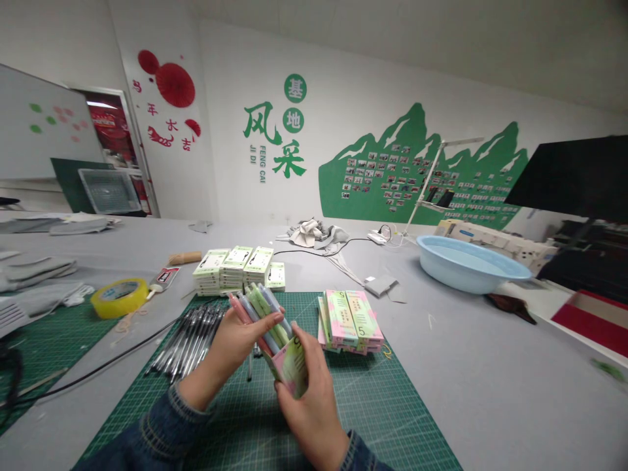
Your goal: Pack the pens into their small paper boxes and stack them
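Observation:
My left hand point(240, 340) is closed around several coloured pens point(265, 314), pink, blue and green, whose upper ends stick out of a small box. Wrapped round that pink and green pen box point(290, 366) is my right hand point(311, 399), tilting it up to the left. The lower parts of the pens are inside the box. Left of my hands, a bundle of clear pens with black parts point(189, 337) lies on the green cutting mat point(373, 405). A stack of similar pink and green boxes point(350, 320) sits to the right on the mat.
White-and-green boxes point(235, 265) are stacked behind the mat. Yellow tape point(120, 297) and a black cable point(112, 360) lie on the left. A blue basin point(471, 265) stands at the right, near a sewing machine point(495, 242). Cloth scraps point(314, 233) lie at the back.

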The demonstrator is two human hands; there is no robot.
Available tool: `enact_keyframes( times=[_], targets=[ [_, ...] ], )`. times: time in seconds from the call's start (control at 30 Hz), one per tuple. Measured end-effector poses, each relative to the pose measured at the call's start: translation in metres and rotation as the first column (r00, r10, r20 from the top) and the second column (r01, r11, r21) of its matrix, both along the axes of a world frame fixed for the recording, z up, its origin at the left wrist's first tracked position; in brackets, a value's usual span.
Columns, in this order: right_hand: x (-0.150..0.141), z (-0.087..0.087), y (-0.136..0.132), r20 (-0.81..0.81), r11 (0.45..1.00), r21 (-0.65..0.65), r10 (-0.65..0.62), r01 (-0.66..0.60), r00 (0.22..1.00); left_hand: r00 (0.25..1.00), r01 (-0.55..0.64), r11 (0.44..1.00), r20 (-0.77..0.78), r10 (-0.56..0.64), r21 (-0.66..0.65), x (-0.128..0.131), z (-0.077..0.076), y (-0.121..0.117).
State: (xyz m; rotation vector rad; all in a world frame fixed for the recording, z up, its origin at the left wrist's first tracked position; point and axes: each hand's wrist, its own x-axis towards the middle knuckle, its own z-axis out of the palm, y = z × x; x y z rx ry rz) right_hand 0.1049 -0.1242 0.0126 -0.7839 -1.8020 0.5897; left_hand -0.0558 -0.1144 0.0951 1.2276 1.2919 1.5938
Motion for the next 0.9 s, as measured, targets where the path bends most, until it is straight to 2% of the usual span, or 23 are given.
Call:
enact_keyframes(
  times=[0.1, 0.3, 0.5, 0.6, 0.7, 0.77, 0.83, 0.9],
  targets=[
    [0.001, 0.001, -0.001, -0.010, 1.000, 0.004, 0.006, -0.005, 1.000, 0.999, 0.046, 0.999, -0.017, -0.047, -0.023, -0.005, -0.001, 0.000],
    [-0.001, -0.002, -0.001, -0.011, 0.997, 0.074, 0.017, -0.016, 1.000, 0.991, 0.027, 0.996, -0.130, -0.038, -0.080, 0.002, -0.002, 0.000],
    [-0.003, 0.000, 0.000, -0.067, 0.999, 0.023, -0.022, 0.023, 0.998, 0.988, 0.105, 0.993, 0.120, -0.099, -0.045, 0.025, -0.017, -0.001],
    [-0.002, 0.000, 0.001, -0.063, 0.999, 0.026, -0.042, 0.044, 0.997, 0.980, 0.180, 0.981, 0.102, -0.173, -0.067, 0.021, -0.020, 0.000],
    [-0.001, 0.000, 0.002, -0.055, 0.996, 0.035, -0.082, 0.084, 0.995, 0.973, 0.227, 0.974, 0.046, -0.226, -0.020, 0.008, -0.013, 0.001],
    [-0.001, 0.001, 0.002, -0.048, 0.995, 0.036, -0.094, 0.096, 0.994, 0.977, 0.212, 0.975, -0.039, -0.210, 0.065, 0.000, -0.006, 0.001],
    [-0.002, 0.001, 0.001, -0.046, 0.995, 0.035, -0.097, 0.098, 0.994, 0.966, 0.182, 0.971, -0.210, -0.148, 0.154, -0.005, -0.001, -0.001],
    [-0.002, 0.001, 0.001, -0.050, 0.994, 0.036, -0.097, 0.099, 0.994, 0.898, 0.183, 0.964, -0.432, -0.084, 0.194, -0.007, -0.001, -0.005]
  ],
)
